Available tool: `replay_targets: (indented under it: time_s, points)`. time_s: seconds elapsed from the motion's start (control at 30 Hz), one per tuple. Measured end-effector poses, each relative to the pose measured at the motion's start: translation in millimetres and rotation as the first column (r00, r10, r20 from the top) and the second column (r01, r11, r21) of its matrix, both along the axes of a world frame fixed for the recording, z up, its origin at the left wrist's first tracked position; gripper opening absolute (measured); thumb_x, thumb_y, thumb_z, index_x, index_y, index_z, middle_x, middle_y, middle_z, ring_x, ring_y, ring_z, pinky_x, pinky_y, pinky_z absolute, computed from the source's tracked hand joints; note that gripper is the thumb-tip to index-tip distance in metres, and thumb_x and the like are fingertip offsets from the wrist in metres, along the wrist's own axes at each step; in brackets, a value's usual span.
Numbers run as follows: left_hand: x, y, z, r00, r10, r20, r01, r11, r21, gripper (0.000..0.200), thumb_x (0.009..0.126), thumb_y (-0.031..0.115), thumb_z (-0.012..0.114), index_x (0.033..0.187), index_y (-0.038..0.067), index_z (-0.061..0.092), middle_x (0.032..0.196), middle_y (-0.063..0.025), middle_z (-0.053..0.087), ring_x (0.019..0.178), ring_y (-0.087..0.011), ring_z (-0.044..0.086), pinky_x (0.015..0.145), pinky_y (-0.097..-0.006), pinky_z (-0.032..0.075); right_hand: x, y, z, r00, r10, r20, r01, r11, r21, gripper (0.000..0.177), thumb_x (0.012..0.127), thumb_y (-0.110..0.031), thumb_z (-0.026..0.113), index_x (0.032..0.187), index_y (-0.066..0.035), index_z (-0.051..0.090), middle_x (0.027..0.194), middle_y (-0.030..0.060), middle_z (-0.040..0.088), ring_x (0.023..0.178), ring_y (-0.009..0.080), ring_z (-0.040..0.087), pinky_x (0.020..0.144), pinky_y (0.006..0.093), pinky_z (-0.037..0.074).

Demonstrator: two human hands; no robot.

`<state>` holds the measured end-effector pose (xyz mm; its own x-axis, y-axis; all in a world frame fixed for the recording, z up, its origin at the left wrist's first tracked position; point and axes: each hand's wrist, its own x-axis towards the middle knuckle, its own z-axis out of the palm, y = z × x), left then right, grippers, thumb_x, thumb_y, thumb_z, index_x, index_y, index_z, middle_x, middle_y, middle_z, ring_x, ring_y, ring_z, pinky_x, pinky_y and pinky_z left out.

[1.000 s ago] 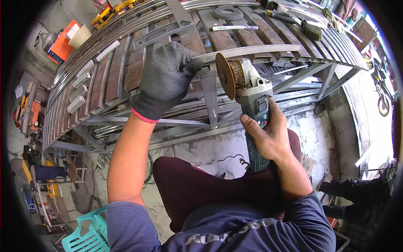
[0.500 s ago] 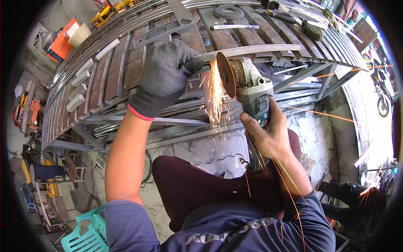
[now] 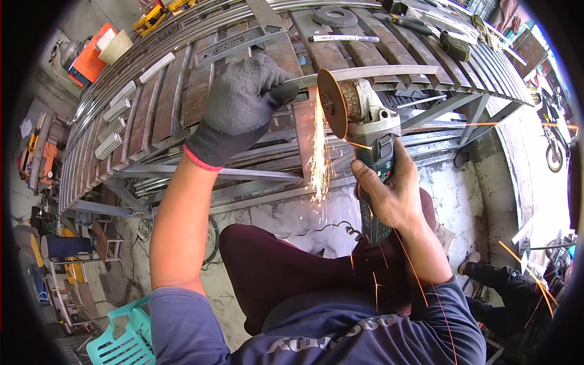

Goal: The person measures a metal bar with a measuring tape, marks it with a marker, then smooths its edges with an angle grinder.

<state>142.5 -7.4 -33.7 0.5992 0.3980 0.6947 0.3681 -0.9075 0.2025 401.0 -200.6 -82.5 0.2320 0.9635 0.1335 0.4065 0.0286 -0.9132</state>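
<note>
My left hand (image 3: 240,103), in a dark work glove with a red cuff edge, is closed on one end of a flat metal strip (image 3: 389,71). The strip runs to the right over the slatted metal workbench. My bare right hand (image 3: 392,191) wraps round the body of an angle grinder (image 3: 374,131), thumb on top. Its thin brown disc (image 3: 332,103) meets the strip just right of the glove. A stream of bright sparks (image 3: 319,158) falls from that contact, and stray sparks fly near my right arm. My left fingertips are partly hidden under the glove's fist.
On the bench (image 3: 164,109) lie a marker pen (image 3: 344,39), a loose round disc (image 3: 334,17), a tape measure (image 3: 455,47) and short metal pieces (image 3: 109,146). A coiled cord (image 3: 351,231) hangs near my knees. A green plastic chair (image 3: 125,340) stands lower left. Another person's legs (image 3: 505,280) show at right.
The grinder and strip have shifted slightly right in view, and the spark stream reaches lower. Both hands keep their grip.
</note>
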Motion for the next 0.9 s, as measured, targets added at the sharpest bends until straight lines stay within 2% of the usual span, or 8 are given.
replay_targets:
  time_s: [0.1, 0.2, 0.3, 0.4, 0.6, 0.7, 0.8, 0.9]
  points:
    - [0, -4, 1, 1.000, -0.006, 0.028, 0.008, 0.999, -0.048, 0.012, 0.096, 0.015, 0.087, 0.102, 0.009, 0.079, 0.095, -0.0139, 0.075, 0.090, -0.0374, 0.074, 0.080, -0.0496, 0.056, -1, 0, 2, 1.000, -0.004, -0.006, 0.004, 1.000, -0.003, 0.063, 0.097, -0.031, 0.088, 0.131, 0.015, 0.062, 0.107, 0.0315, 0.082, 0.105, 0.0383, 0.082, 0.096, 0.0486, 0.061]
    - [-2, -3, 1, 1.000, 0.006, -0.008, -0.006, 0.999, -0.045, 0.017, 0.106, 0.019, 0.080, 0.103, 0.003, 0.077, 0.097, -0.0124, 0.071, 0.091, -0.0313, 0.069, 0.085, -0.0445, 0.054, -2, 0, 1, 0.999, -0.003, -0.039, 0.004, 1.000, 0.004, 0.061, 0.098, -0.029, 0.088, 0.132, 0.015, 0.063, 0.108, 0.0290, 0.083, 0.105, 0.0344, 0.082, 0.097, 0.0468, 0.061]
    - [-2, -4, -1, 1.000, -0.011, 0.018, 0.013, 0.993, -0.119, 0.015, 0.105, 0.018, 0.079, 0.103, 0.003, 0.078, 0.098, -0.0130, 0.072, 0.093, -0.0318, 0.070, 0.086, -0.0448, 0.054, -4, -1, 11, 1.000, 0.002, -0.002, -0.002, 0.999, 0.034, 0.060, 0.097, -0.027, 0.088, 0.133, 0.014, 0.063, 0.109, 0.0261, 0.084, 0.105, 0.0313, 0.082, 0.097, 0.0447, 0.061]
    - [-3, -4, 0, 1.000, 0.003, -0.027, -0.005, 0.997, -0.074, 0.015, 0.105, 0.018, 0.079, 0.105, 0.003, 0.077, 0.099, -0.0130, 0.072, 0.093, -0.0323, 0.070, 0.088, -0.0449, 0.055, -5, -1, 10, 0.999, 0.007, -0.040, -0.006, 1.000, 0.024, 0.059, 0.097, -0.027, 0.088, 0.133, 0.013, 0.064, 0.109, 0.0240, 0.084, 0.104, 0.0296, 0.081, 0.098, 0.0435, 0.060]
    - [-2, -4, -1, 1.000, -0.005, 0.002, 0.005, 1.000, -0.020, 0.016, 0.105, 0.017, 0.080, 0.106, 0.002, 0.077, 0.098, -0.0133, 0.072, 0.093, -0.0327, 0.070, 0.088, -0.0451, 0.055, -7, 0, 11, 0.994, 0.007, -0.105, -0.005, 1.000, 0.014, 0.057, 0.098, -0.027, 0.087, 0.132, 0.012, 0.065, 0.109, 0.0225, 0.084, 0.102, 0.0278, 0.080, 0.098, 0.0431, 0.060]
    - [-2, -3, -1, 1.000, -0.022, 0.005, 0.023, 0.994, -0.106, 0.015, 0.104, 0.016, 0.081, 0.105, 0.001, 0.077, 0.098, -0.0138, 0.072, 0.092, -0.0332, 0.070, 0.087, -0.0454, 0.056, -5, 1, 5, 0.997, 0.000, -0.075, 0.002, 0.999, 0.032, 0.056, 0.098, -0.027, 0.088, 0.131, 0.012, 0.065, 0.109, 0.0221, 0.084, 0.102, 0.0265, 0.080, 0.098, 0.0428, 0.060]
    - [-3, -1, -1, 1.000, -0.006, 0.018, 0.008, 0.996, -0.087, 0.012, 0.099, 0.019, 0.085, 0.105, 0.010, 0.079, 0.102, -0.0149, 0.076, 0.095, -0.0399, 0.075, 0.082, -0.0487, 0.060, -6, 0, 11, 0.999, 0.001, -0.040, 0.000, 1.000, 0.030, 0.056, 0.098, -0.027, 0.088, 0.131, 0.012, 0.065, 0.110, 0.0221, 0.084, 0.103, 0.0254, 0.079, 0.097, 0.0425, 0.060]
    - [-3, -3, 4, 1.000, 0.004, -0.031, -0.005, 0.999, -0.046, 0.011, 0.099, 0.017, 0.084, 0.106, 0.009, 0.079, 0.101, -0.0152, 0.076, 0.095, -0.0399, 0.076, 0.082, -0.0486, 0.060, -6, 0, 16, 1.000, 0.000, 0.010, 0.000, 0.999, 0.046, 0.057, 0.097, -0.026, 0.088, 0.131, 0.013, 0.065, 0.111, 0.0222, 0.084, 0.104, 0.0250, 0.079, 0.098, 0.0423, 0.060]
